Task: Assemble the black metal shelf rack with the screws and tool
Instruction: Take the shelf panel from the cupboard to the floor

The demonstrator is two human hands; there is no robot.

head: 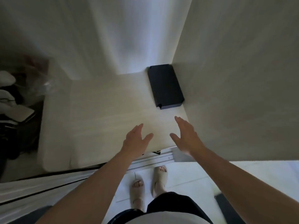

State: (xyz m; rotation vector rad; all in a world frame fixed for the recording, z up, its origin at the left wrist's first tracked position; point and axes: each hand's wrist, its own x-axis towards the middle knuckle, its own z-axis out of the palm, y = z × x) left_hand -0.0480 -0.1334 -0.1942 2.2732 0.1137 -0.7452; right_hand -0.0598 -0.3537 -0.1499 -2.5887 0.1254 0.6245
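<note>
Lying against the wall, black shelf tray (pixel 165 86), seemingly empty, left hand (pixel 135 139) and right hand (pixel 186 135) spread.

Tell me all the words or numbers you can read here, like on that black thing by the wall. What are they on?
No words or numbers can be read.
Black shelf panel: plain dark face, no print showing.
Small dark-and-yellow patch at the near edge of the pale surface: too small and blurred to tell if it is writing.
Pile of things at the left: blurred, nothing readable.
</note>
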